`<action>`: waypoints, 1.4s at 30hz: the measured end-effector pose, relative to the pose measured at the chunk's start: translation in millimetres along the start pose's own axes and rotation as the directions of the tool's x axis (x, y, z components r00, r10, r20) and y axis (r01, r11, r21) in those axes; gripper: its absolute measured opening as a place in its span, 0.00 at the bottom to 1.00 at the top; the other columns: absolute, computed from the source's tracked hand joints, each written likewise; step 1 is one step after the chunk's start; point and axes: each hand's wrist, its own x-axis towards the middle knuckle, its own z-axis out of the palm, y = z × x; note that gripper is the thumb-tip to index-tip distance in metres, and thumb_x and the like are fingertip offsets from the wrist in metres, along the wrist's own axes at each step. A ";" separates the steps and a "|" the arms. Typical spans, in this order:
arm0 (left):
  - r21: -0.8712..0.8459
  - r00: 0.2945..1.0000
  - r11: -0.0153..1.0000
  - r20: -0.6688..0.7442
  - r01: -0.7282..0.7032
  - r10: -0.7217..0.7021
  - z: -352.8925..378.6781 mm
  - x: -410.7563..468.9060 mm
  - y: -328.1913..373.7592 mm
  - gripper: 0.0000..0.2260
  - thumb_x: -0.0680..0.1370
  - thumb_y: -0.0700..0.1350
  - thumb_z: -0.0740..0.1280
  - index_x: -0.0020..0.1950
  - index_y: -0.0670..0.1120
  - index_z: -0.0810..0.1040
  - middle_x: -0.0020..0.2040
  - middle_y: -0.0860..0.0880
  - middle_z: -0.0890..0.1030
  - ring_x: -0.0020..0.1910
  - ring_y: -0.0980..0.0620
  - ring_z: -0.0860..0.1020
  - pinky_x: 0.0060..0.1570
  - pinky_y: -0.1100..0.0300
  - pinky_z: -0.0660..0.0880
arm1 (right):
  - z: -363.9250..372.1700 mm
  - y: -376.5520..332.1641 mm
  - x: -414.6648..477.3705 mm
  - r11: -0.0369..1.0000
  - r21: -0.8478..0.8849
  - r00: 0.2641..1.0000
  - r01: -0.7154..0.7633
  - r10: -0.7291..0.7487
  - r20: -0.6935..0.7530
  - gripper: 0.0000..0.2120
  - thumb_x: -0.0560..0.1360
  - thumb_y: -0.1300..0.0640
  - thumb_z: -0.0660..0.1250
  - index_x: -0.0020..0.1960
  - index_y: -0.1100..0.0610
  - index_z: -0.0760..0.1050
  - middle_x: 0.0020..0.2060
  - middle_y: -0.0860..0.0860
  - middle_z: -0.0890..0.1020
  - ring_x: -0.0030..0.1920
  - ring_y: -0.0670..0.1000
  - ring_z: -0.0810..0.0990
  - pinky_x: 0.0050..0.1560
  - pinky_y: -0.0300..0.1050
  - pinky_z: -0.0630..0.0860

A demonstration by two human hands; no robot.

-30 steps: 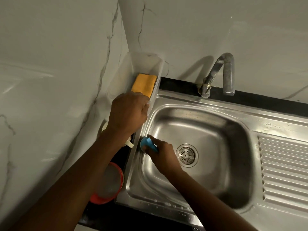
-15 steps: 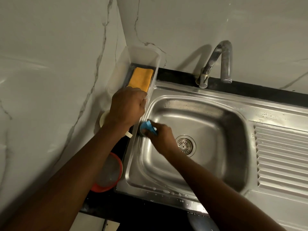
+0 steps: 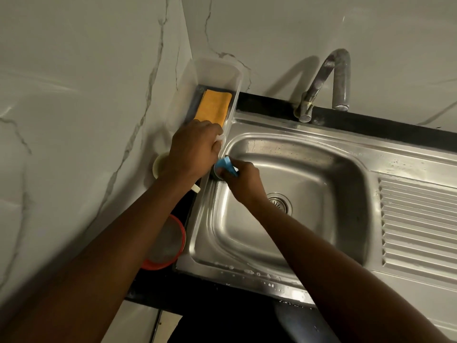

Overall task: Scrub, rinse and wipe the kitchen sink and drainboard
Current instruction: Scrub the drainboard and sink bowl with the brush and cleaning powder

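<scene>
The right hand [image 3: 243, 179] gripped a blue scrubber [image 3: 225, 167] against the left wall of the sink [image 3: 309, 169], just under the rim. The left hand [image 3: 193, 147] curled over the edge of a clear tray [image 3: 217, 70] holding an orange cloth [image 3: 215, 105]. Short, firm strokes along the rim would probably suit this corner. The tray crowded the left side; the drainboard [image 3: 418, 219] lay open to the right.

The right hand [image 3: 243, 180] covers most of the blue scrubber [image 3: 225, 165], so its working face cannot be seen. The left hand [image 3: 193, 149] hides the near end of the yellow cloth [image 3: 215, 106] and part of the rim of the clear tray [image 3: 235, 78]. The right forearm [image 3: 309, 243] crosses the drain [image 3: 282, 203]. The drainboard [image 3: 418, 219] runs off the right edge
</scene>
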 end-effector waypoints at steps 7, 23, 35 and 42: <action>-0.052 0.997 0.999 -0.082 -0.014 0.009 -17.5 -22.8 6.9 0.19 0.75 0.44 0.74 0.66 0.45 0.79 0.68 0.46 0.77 0.67 0.43 0.75 0.54 0.51 0.79 | 11.0 27.8 -77.4 0.998 0.005 0.982 -0.066 0.064 0.177 0.21 0.78 0.46 0.74 0.70 0.45 0.78 0.38 0.43 0.84 0.30 0.37 0.78 0.35 0.33 0.73; -0.189 0.991 0.981 -0.119 0.035 -0.058 -32.2 -83.4 17.3 0.05 0.78 0.45 0.72 0.51 0.44 0.84 0.47 0.48 0.84 0.47 0.49 0.80 0.47 0.54 0.78 | 26.7 18.4 -78.6 0.978 -0.206 0.981 0.018 0.022 0.191 0.22 0.78 0.48 0.72 0.71 0.46 0.78 0.58 0.50 0.86 0.53 0.50 0.85 0.55 0.42 0.81; -0.260 0.968 0.941 -0.071 0.216 -0.242 -45.1 -114.7 55.9 0.05 0.79 0.46 0.72 0.53 0.48 0.85 0.46 0.54 0.85 0.43 0.54 0.82 0.40 0.59 0.77 | -58.0 27.1 -149.8 0.844 -0.520 0.863 0.131 0.161 0.479 0.22 0.76 0.46 0.75 0.69 0.45 0.80 0.59 0.49 0.85 0.56 0.50 0.84 0.58 0.46 0.79; -0.243 0.954 0.926 -0.003 0.290 -0.300 -53.0 -140.6 66.8 0.05 0.80 0.48 0.71 0.53 0.50 0.84 0.43 0.57 0.82 0.43 0.53 0.82 0.42 0.56 0.79 | -66.0 28.9 -142.3 0.855 -0.502 0.858 0.133 0.154 0.489 0.22 0.75 0.48 0.77 0.68 0.50 0.81 0.58 0.51 0.86 0.54 0.48 0.84 0.56 0.42 0.78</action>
